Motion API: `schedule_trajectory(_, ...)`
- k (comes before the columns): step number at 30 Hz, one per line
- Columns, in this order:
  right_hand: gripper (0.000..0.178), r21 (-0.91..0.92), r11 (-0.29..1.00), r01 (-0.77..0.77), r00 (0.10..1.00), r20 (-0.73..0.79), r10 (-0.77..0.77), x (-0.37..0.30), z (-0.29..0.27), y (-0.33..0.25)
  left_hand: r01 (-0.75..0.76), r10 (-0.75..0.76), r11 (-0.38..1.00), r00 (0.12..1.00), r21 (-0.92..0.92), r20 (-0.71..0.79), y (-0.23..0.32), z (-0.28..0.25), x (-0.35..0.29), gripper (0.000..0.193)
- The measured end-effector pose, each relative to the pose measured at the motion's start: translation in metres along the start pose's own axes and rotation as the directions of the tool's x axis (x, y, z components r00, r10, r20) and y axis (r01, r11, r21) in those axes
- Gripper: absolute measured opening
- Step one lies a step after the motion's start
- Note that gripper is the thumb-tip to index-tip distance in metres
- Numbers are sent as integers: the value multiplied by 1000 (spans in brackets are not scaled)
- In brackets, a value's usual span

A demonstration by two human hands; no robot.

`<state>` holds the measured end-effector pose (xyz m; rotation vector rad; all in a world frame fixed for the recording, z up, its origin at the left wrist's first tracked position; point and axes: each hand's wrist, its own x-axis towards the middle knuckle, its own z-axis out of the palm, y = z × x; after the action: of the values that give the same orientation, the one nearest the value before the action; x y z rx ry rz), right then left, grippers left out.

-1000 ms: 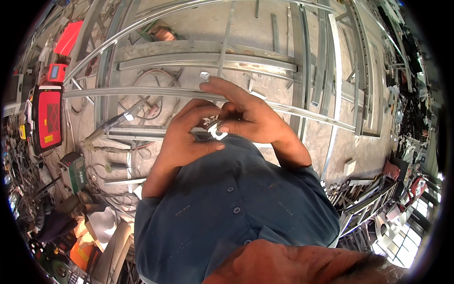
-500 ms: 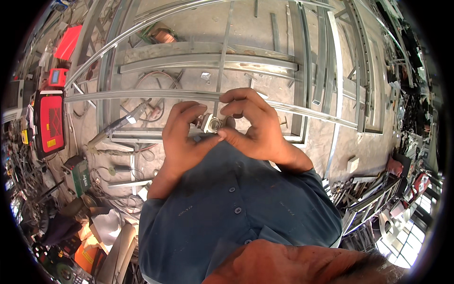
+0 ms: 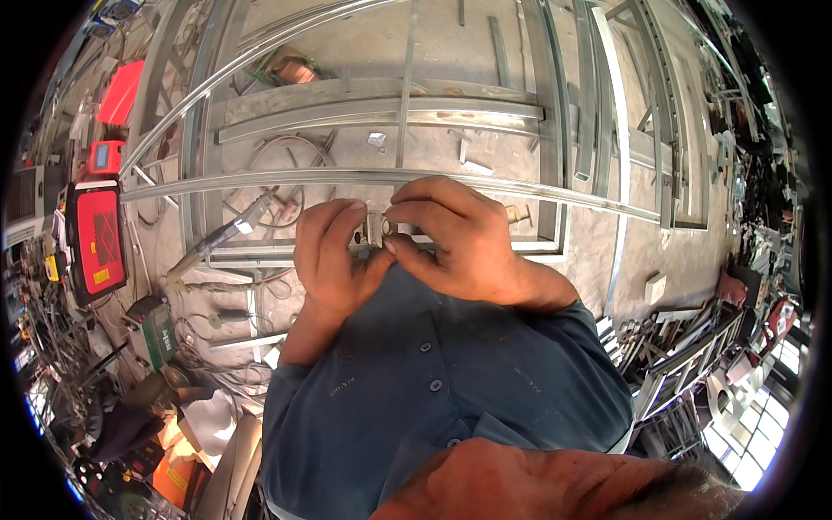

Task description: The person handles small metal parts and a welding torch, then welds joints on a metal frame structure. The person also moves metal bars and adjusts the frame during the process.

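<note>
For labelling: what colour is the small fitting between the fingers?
The small fitting looks mostly silvery grey; see head view.

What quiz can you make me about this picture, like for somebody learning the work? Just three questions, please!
1. True or false: the metal part is between the left hand and the right hand.
2. What colour is the shirt? A: red. B: dark blue. C: yellow.
3. Fill the gap: the red box is to the ___ of the metal part.

Key: 1 true; 2 B; 3 left.
</note>
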<state>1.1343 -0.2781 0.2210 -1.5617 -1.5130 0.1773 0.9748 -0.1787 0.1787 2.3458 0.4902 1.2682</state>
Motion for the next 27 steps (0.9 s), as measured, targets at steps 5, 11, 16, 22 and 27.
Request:
schedule_trajectory(5,26,15,1000,27,999,17,-27,1,-2,1,-4,4,1000,1000,-2,-8,0,-1,-1,55)
schedule_trajectory(11,33,115,992,-47,998,48,42,1,-7,-5,0,0,998,1000,-61,-3,1,0,0,56)
schedule_trajectory(16,36,169,985,-41,993,117,21,2,-11,-5,-41,41,996,999,-74,0,-2,1,-1,57)
schedule_trajectory(22,32,89,994,-56,993,113,46,1,-13,-9,-120,119,991,993,-64,-20,-4,3,-3,58)
schedule_trajectory(27,30,1,1000,6,997,80,-6,3,-15,-11,-125,124,989,992,-73,-29,-3,3,-5,57)
